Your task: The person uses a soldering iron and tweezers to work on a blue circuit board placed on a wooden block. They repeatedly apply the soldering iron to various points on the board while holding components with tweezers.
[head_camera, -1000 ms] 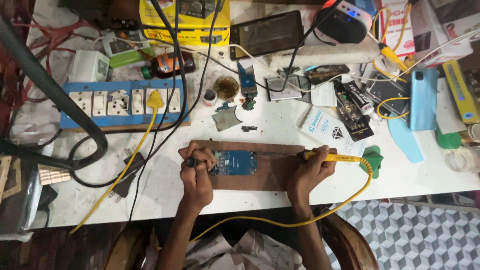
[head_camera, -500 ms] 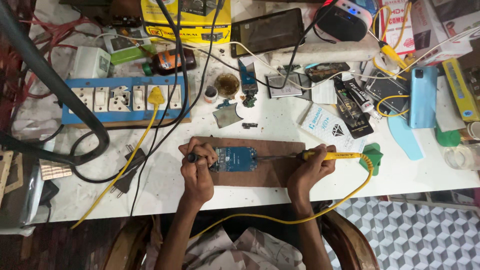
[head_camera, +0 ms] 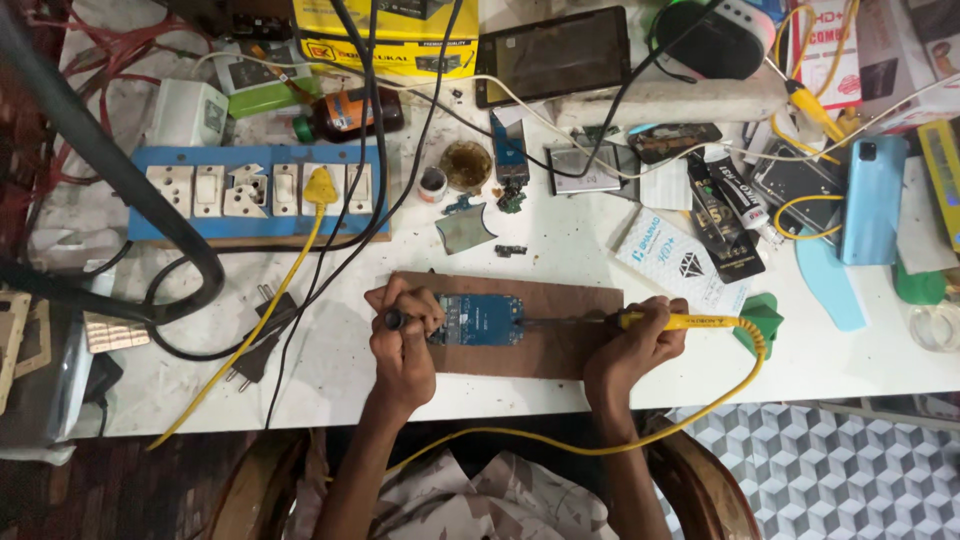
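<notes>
While both hands stay put since a second ago, nothing shifts | left hand pinches dark tool at board left edge | right hand grips yellow iron, tip at board's right | board flat on brown mat | work mid-step

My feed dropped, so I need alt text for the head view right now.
Two hands work on a blue circuit board lying on a brown board: the right hand holds a yellow soldering iron to it, and the left hand steadies it with a dark tool. The white table is cluttered.
</notes>
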